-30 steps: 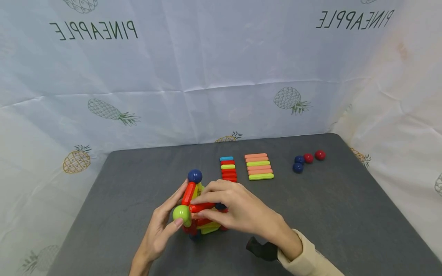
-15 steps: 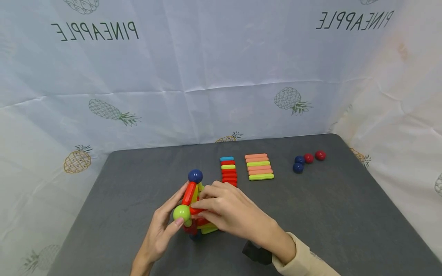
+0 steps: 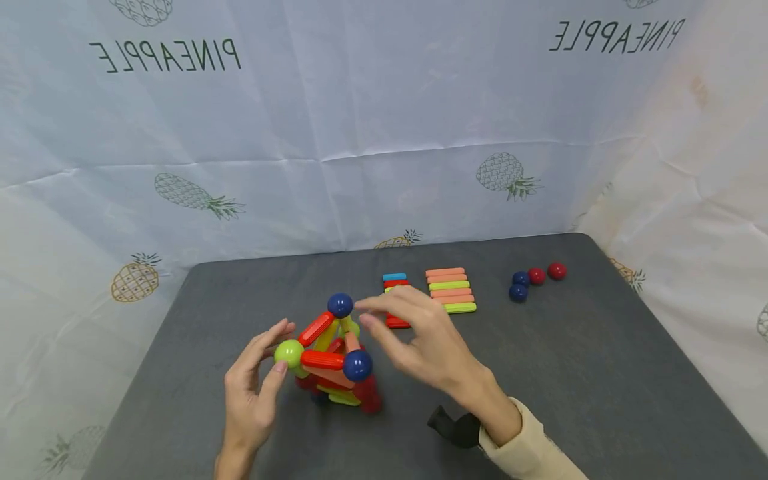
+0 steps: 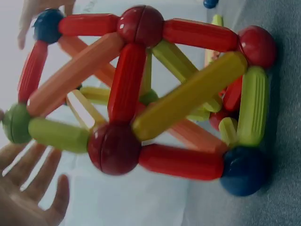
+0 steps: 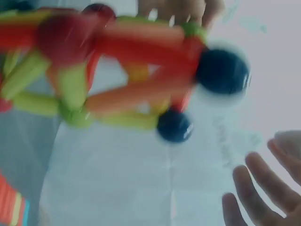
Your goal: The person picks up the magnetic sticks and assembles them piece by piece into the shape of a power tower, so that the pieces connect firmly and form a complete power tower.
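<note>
A tower of magnetic rods and balls (image 3: 324, 361) stands on the dark table, its rods red, yellow, green and orange. My left hand (image 3: 251, 383) is at its left, thumb and fingers spread on either side of the green top ball (image 3: 289, 354). In the left wrist view a fingertip meets that ball's edge, while the other fingers (image 4: 35, 174) are apart from the tower. My right hand (image 3: 423, 337) hovers right of the tower, holding nothing, its fingertips close to the far blue ball (image 3: 340, 305). Another blue ball (image 3: 358, 365) caps the near right corner.
Behind the right hand lies a row of short rods (image 3: 399, 324), partly hidden. Longer orange and green rods (image 3: 450, 291) lie beside it. Loose blue and red balls (image 3: 519, 292) sit at the back right. A pineapple-print cloth (image 3: 348, 200) hangs behind the table (image 3: 600, 373).
My right hand has let go of the red top rod and moved up and right. The tower has turned, its green ball shifting left; my left hand has shifted left with it.
</note>
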A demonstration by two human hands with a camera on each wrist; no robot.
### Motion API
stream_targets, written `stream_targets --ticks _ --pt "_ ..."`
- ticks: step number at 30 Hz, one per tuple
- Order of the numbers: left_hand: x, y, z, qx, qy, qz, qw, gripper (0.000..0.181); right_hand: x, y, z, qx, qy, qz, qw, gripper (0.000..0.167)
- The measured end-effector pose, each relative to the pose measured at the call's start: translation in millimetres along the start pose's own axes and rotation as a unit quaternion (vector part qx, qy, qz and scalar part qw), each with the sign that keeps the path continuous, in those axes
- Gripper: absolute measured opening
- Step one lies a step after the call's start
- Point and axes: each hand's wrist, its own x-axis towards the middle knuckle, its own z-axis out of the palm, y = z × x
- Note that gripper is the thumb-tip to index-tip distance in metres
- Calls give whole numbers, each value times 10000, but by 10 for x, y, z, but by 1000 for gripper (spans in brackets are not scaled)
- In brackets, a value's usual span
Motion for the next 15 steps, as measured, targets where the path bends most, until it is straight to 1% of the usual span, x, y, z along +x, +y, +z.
stream_targets --ticks 1,3,5,6,7,8,9,11,13,15 --pt "2 0 -3 83 255 -86 9996 47 3 57 0 -47 160 105 9998 21" --pt "5 21 8 280 813 -333 9957 42 1 172 11 -209 258 434 9985 22" --pt "7 72 40 504 1291 -660 9882 41 -16 304 49 -595 62 789 9951 23" --pt "5 114 64 630 1447 -832 9840 43 -29 372 78 -834 -131 959 9918 24" --pt "3 161 95 762 1539 -999 9801 47 -48 444 114 -1078 -355 1123 9872 25" --pt "-3 212 130 897 1557 -1153 9769 53 -67 512 154 -1318 -600 1286 9811 27" --pt "-11 264 166 1029 1489 -1272 9752 61 -87 579 197 -1542 -856 1411 9742 28" --pt "-31 364 247 1198 1219 -1543 9731 81 -132 711 292 -1835 -1290 1605 9612 31" --pt "-52 445 333 1295 939 -1799 9706 101 -177 823 382 -1972 -1600 1739 9515 33" --pt "-68 500 412 1344 752 -2068 9662 116 -221 910 457 -2071 -1780 1808 9449 33"
